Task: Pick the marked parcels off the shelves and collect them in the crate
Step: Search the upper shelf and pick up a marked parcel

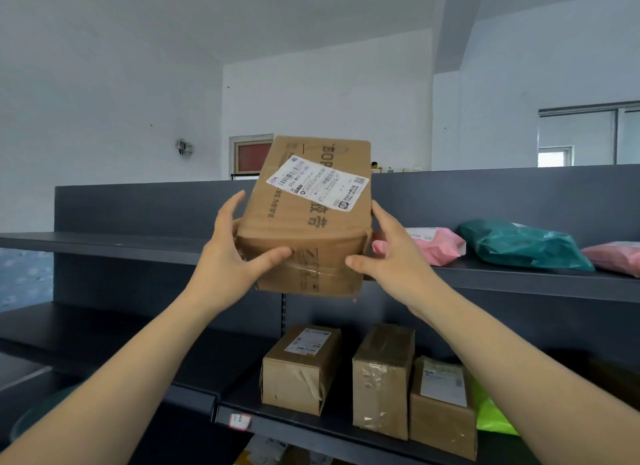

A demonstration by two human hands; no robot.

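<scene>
Both hands are up on a brown cardboard box (304, 218), held in front of the front edge of the dark grey metal upper shelf (104, 242), about midway along it. The box tilts, top leaning away, with a white shipping label (317, 184) stuck at a slant across its upper face. I cannot tell whether the box touches the shelf.

The left hand (225, 260) grips the box's left side, thumb laid across the taped front face and fingers wrapped out of sight behind. The right hand (394, 256) mirrors it on the right side, thumb pressed to the front near the lower right corner, fingers running up the side panel.

Along the right part of that upper shelf lie a pink plastic mailer bag (436, 244) just beside the right hand, a teal plastic mailer bag (519, 244) next to it, and a second pink bag (616, 256) at the far right edge.

On the lower shelf (311, 426), three smaller brown cardboard boxes stand in a row: the left one (298, 367) labelled on top, a taped middle one (382, 378), and a right one (443, 405) with a white label, a lime-green bag (491, 416) tucked behind it
</scene>
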